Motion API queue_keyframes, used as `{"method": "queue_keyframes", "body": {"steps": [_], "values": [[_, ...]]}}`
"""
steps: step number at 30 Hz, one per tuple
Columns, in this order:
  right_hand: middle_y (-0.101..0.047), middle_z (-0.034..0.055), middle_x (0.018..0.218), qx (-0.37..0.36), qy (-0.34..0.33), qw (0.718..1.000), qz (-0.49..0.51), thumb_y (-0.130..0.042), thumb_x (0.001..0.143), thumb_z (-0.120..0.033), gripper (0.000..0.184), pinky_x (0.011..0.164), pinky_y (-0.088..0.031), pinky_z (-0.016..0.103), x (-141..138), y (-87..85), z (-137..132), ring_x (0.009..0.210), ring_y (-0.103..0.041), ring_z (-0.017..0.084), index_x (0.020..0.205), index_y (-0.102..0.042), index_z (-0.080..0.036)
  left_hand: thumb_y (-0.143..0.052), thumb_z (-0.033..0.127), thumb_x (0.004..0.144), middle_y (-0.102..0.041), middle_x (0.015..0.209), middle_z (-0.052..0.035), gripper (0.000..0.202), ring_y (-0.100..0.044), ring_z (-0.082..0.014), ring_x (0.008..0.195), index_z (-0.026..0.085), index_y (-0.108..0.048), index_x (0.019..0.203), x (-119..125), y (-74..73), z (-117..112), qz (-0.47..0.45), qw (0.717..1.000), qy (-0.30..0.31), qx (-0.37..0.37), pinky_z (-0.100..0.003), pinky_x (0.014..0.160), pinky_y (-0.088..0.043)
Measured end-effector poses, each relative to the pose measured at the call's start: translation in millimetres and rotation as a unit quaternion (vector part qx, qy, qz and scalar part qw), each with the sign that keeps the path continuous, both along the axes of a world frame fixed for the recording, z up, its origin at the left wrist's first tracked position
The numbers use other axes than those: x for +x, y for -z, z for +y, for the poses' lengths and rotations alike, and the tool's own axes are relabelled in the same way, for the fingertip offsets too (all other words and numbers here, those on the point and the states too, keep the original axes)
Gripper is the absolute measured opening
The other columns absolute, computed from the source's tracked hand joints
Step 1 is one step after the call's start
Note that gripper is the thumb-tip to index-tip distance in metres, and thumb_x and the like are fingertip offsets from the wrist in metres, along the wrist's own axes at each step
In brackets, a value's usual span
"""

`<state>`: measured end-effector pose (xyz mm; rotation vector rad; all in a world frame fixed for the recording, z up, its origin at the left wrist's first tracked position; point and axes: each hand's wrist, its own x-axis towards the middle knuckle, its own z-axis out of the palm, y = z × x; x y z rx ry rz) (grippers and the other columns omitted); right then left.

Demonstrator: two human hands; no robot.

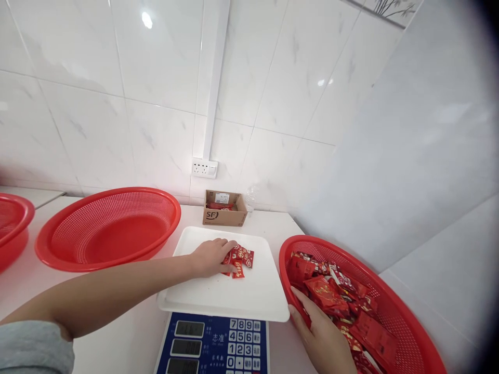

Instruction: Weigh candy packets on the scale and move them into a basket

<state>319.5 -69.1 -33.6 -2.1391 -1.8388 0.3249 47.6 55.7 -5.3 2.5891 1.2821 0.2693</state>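
Note:
My left hand (213,257) reaches over the white tray (230,304) of a weighing scale, its fingers curled round a small bunch of red candy packets (242,254) that rest on the tray. At the right, my right hand (319,337) grips the near-left rim of a red plastic basket (419,348), thumb and fingers on either side of the edge. Many red printed packets (329,296) fill that basket. Below the tray is the blue keypad panel of the scale (218,343); its display digits are too dim to read.
An oval red basket (117,234) stands left of the tray, and part of another red basket (13,228) shows at the far left. Behind the tray sits a small cardboard box (224,218) with red packets inside. A wall socket (205,168) is above it on the tiled wall.

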Motion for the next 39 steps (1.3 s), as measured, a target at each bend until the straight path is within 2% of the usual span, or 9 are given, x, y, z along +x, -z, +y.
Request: {"method": "queue_keyframes", "body": {"steps": [5,9,14,18,22,26,29,34,39], "values": [[-0.055,0.0051,0.131,0.008,-0.003,1.000,-0.002,-0.029,0.088,-0.050,0.054,0.094,-0.046,0.039,1,1.3,0,0.118,-0.053,0.025,0.129,-0.050,-0.023,-0.049,0.031,0.083,-0.064,0.106,-0.0043,0.038,-0.063,-0.0203,0.087,0.024,-0.048,0.121,-5,-3.9,-12,-0.030,0.999,-0.023,-0.015,-0.028,0.069,-0.049],[-0.055,0.0053,0.131,0.009,-0.007,1.000,-0.010,-0.028,0.088,-0.050,0.054,0.092,-0.047,0.038,1,1.9,-1,0.117,-0.053,0.025,0.129,-0.051,-0.022,-0.042,0.026,0.085,-0.063,0.108,-0.0033,0.032,-0.062,-0.0180,0.091,0.025,-0.050,0.116,-26,-15.8,-9,-0.038,0.997,-0.069,0.017,-0.027,0.074,-0.048],[-0.056,0.0034,0.130,0.022,-0.013,1.000,-0.009,-0.029,0.089,-0.048,0.051,0.091,-0.048,0.036,3,2.5,-2,0.116,-0.054,0.023,0.128,-0.051,-0.024,-0.036,0.025,0.086,-0.058,0.115,-0.0077,0.034,-0.060,-0.0235,0.093,0.022,-0.048,0.118,-83,-40.4,12,-0.021,0.974,-0.210,0.077,-0.033,0.070,-0.047],[-0.056,0.0037,0.129,0.023,-0.011,1.000,-0.015,-0.028,0.089,-0.048,0.051,0.089,-0.050,0.037,3,2.4,-2,0.115,-0.055,0.024,0.128,-0.051,-0.024,-0.034,0.029,0.087,-0.060,0.106,-0.0122,0.035,-0.060,-0.0288,0.087,0.016,-0.050,0.116,-135,-54.9,23,0.010,0.953,-0.290,0.093,-0.038,0.064,-0.048],[-0.056,0.0043,0.129,0.028,-0.015,0.999,-0.020,-0.027,0.089,-0.047,0.051,0.089,-0.050,0.039,2,2.8,-1,0.115,-0.056,0.025,0.127,-0.052,-0.024,-0.036,0.036,0.088,-0.054,0.119,-0.0214,0.048,-0.049,-0.0395,0.111,0.006,-0.044,0.125,-155,-54.4,27,0.029,0.950,-0.288,0.113,-0.053,0.086,-0.040],[-0.058,0.0047,0.127,0.040,-0.012,0.999,-0.026,-0.029,0.089,-0.047,0.050,0.086,-0.051,0.038,1,3.8,0,0.112,-0.058,0.024,0.126,-0.053,-0.024,-0.038,0.045,0.089,-0.045,0.135,-0.0196,0.056,-0.038,-0.0348,0.126,0.009,-0.039,0.132,-120,-39.3,26,0.025,0.974,-0.194,0.116,-0.050,0.100,-0.032],[-0.058,0.0044,0.127,0.048,-0.015,0.998,-0.025,-0.030,0.090,-0.045,0.048,0.088,-0.051,0.037,1,4.3,-1,0.113,-0.057,0.024,0.125,-0.054,-0.024,-0.042,0.051,0.087,-0.038,0.143,-0.0128,0.060,-0.033,-0.0266,0.132,0.018,-0.037,0.136,-71,-24.4,19,0.031,0.994,-0.047,0.089,-0.039,0.106,-0.029],[-0.058,0.0054,0.127,0.050,-0.016,0.998,-0.023,-0.031,0.090,-0.044,0.048,0.088,-0.051,0.035,0,2.2,-2,0.112,-0.057,0.023,0.125,-0.055,-0.022,-0.055,0.067,0.073,-0.032,0.148,-0.0072,0.079,-0.025,-0.0280,0.136,0.031,-0.033,0.140,2,-6.3,7,0.049,0.985,0.158,0.045,-0.041,0.109,-0.021],[-0.059,0.0059,0.126,0.057,-0.018,0.998,-0.017,-0.032,0.090,-0.043,0.047,0.088,-0.051,0.035,-1,0.7,-3,0.112,-0.058,0.023,0.125,-0.055,-0.021,-0.045,0.059,0.084,-0.054,0.125,-0.0137,0.054,-0.049,-0.0293,0.116,0.024,-0.051,0.125,40,-1.9,10,0.055,0.981,0.175,0.061,-0.044,0.096,-0.035]]}}
